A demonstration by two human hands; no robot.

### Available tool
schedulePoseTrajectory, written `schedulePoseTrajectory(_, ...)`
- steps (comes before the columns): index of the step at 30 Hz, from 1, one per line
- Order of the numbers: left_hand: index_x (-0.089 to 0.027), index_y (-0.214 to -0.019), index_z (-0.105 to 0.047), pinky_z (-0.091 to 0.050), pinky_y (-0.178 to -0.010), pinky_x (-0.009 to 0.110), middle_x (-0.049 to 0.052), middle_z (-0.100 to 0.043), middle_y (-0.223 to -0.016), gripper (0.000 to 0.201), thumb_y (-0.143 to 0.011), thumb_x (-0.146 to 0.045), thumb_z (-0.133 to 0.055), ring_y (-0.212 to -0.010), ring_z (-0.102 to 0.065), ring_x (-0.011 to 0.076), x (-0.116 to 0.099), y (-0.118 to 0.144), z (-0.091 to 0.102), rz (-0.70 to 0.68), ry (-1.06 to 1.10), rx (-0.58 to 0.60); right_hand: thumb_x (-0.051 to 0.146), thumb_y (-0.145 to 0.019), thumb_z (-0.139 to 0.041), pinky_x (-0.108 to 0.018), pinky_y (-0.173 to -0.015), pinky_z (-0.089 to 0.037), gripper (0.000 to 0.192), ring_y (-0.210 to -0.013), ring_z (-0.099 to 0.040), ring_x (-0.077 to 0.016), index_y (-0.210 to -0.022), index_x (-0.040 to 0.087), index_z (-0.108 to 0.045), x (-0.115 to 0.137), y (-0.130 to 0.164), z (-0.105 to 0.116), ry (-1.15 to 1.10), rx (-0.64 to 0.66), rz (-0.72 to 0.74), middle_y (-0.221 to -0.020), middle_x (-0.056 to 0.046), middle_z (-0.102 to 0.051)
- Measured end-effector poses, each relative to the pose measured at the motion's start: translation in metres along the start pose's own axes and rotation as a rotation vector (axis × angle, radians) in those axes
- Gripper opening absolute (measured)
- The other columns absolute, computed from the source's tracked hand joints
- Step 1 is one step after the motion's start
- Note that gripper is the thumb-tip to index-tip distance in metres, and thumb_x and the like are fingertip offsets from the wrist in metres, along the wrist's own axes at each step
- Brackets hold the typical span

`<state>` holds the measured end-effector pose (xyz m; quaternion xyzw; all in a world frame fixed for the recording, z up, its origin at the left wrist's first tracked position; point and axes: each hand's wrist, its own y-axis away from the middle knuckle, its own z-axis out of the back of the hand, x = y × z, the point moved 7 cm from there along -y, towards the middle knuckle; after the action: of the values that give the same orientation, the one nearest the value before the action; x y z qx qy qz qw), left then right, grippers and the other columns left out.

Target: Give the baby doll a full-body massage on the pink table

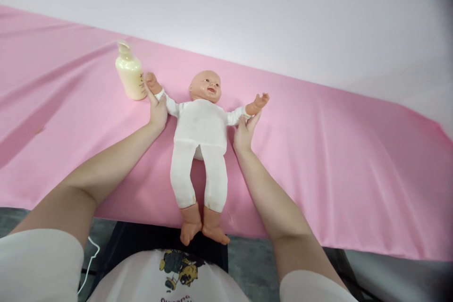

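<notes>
Head | left grip (158, 111), right grip (245, 133) holding doll (201, 123) by forearms (171, 105) | feet (191, 224) past table edge (148, 218)

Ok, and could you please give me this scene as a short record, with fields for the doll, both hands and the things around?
main object: doll, lying face up
clothes: white top and white trousers
feet: bare, reaching past the near edge of the cloth
left hand: holds one forearm of the doll
right hand: holds the other forearm
nearby: pump bottle, upright, beside the left hand
surface: pink cloth, wrinkled
</notes>
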<state>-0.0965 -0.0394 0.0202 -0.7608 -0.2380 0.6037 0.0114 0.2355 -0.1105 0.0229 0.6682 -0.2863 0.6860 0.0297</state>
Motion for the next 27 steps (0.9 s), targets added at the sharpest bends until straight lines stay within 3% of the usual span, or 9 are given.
schedulePoseTrajectory(3,-0.036,-0.160,-0.023,-0.015,-0.132,0.039,0.002,-0.027,-0.170,0.077,-0.094,-0.043,-0.063,-0.160,-0.019,0.0202,-0.005,0.001,-0.009,-0.140,-0.145,0.185,0.056,-0.094,-0.053,-0.048,-0.131,-0.022,0.074,-0.157,-0.027,-0.0205,-0.159,0.034,-0.027,0.015,0.004,-0.009,0.080,0.111,0.147,-0.167,-0.004,-0.031)
schedulePoseTrajectory(8,-0.030,-0.151,-0.045,-0.021,-0.128,0.050,0.009,-0.047,-0.156,0.060,-0.094,-0.039,-0.061,-0.149,-0.037,0.0296,-0.009,0.012,-0.027,-0.319,-0.368,0.434,0.045,-0.098,-0.050,-0.054,-0.127,-0.028,0.055,-0.148,-0.041,-0.0233,-0.151,0.033,-0.044,0.004,0.005,-0.017,0.214,0.261,0.179,-0.156,-0.005,-0.047)
schedulePoseTrajectory(15,-0.030,-0.133,-0.067,-0.032,-0.118,0.052,0.009,-0.059,-0.139,0.043,-0.093,-0.025,-0.053,-0.134,-0.050,0.0308,-0.006,0.026,-0.042,-0.404,-0.627,0.555,0.022,-0.093,-0.046,-0.050,-0.128,-0.026,0.049,-0.145,-0.040,-0.0215,-0.139,0.031,-0.060,-0.013,0.001,-0.021,0.370,0.347,0.212,-0.148,-0.005,-0.049)
schedulePoseTrajectory(22,-0.028,-0.138,-0.062,-0.033,-0.119,0.052,0.011,-0.059,-0.139,0.045,-0.094,-0.024,-0.051,-0.135,-0.050,0.0305,-0.005,0.027,-0.043,-0.427,-0.654,0.576,0.028,-0.092,-0.052,-0.051,-0.128,-0.027,0.045,-0.145,-0.041,-0.0220,-0.135,0.033,-0.062,-0.009,0.003,-0.023,0.318,0.338,0.184,-0.147,-0.004,-0.050)
schedulePoseTrajectory(24,-0.027,-0.144,-0.055,-0.029,-0.123,0.052,0.012,-0.056,-0.145,0.049,-0.095,-0.032,-0.055,-0.140,-0.047,0.0307,-0.008,0.025,-0.040,-0.399,-0.559,0.547,0.034,-0.092,-0.055,-0.051,-0.128,-0.027,0.045,-0.144,-0.042,-0.0220,-0.137,0.033,-0.059,-0.003,0.005,-0.023,0.276,0.324,0.187,-0.147,-0.005,-0.052)
schedulePoseTrajectory(27,-0.026,-0.156,-0.032,-0.017,-0.130,0.047,0.012,-0.037,-0.163,0.070,-0.095,-0.044,-0.060,-0.155,-0.029,0.0280,-0.012,0.019,-0.032,-0.337,-0.370,0.452,0.042,-0.093,-0.056,-0.053,-0.128,-0.026,0.052,-0.144,-0.043,-0.0228,-0.143,0.031,-0.049,0.002,0.007,-0.023,0.163,0.296,0.141,-0.152,-0.005,-0.050)
